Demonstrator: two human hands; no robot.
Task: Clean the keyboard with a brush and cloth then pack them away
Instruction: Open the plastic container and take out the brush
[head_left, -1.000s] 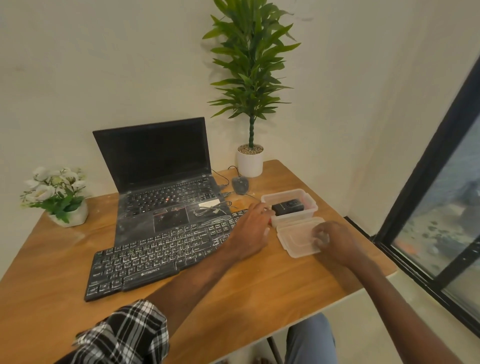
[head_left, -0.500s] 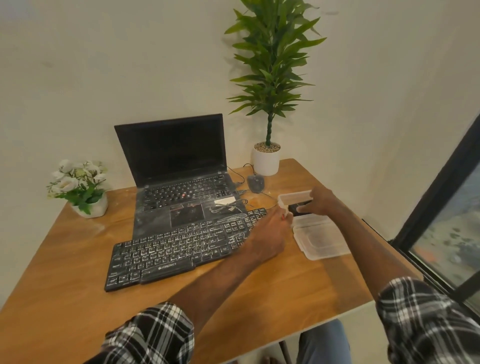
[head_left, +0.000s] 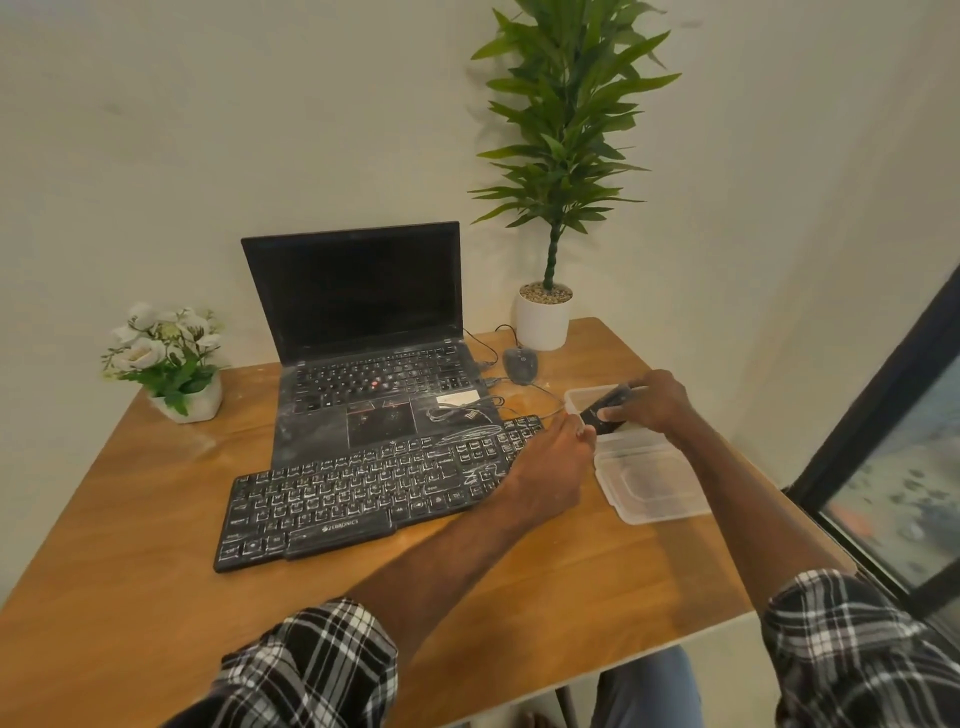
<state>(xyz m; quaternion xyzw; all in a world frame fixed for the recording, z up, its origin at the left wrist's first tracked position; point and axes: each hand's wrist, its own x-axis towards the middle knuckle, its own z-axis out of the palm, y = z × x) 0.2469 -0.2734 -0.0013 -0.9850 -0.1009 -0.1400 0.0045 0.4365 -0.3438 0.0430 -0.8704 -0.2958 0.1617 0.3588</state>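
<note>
Bare table (head_left: 130, 545) lies open along the near edge and left of the keyboard (head_left: 363, 493), up to the flower pot (head_left: 182, 400). The laptop (head_left: 363, 338) and loose cables (head_left: 467, 413) block the far side. The right is crowded with the container (head_left: 582, 397) and lid (head_left: 654, 480). The left hand (head_left: 550, 467) lies between keyboard and container, and the right hand (head_left: 649, 402) grips a dark object (head_left: 597, 415) over the container.

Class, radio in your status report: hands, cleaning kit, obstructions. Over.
Right hand grips black item at clear tub. Left hand at tub's corner, hold unclear. Lid off alongside; nothing blocking.

2 black-and-white plaid sleeves (head_left: 311, 670), blue-grey trousers (head_left: 644, 691)
</note>
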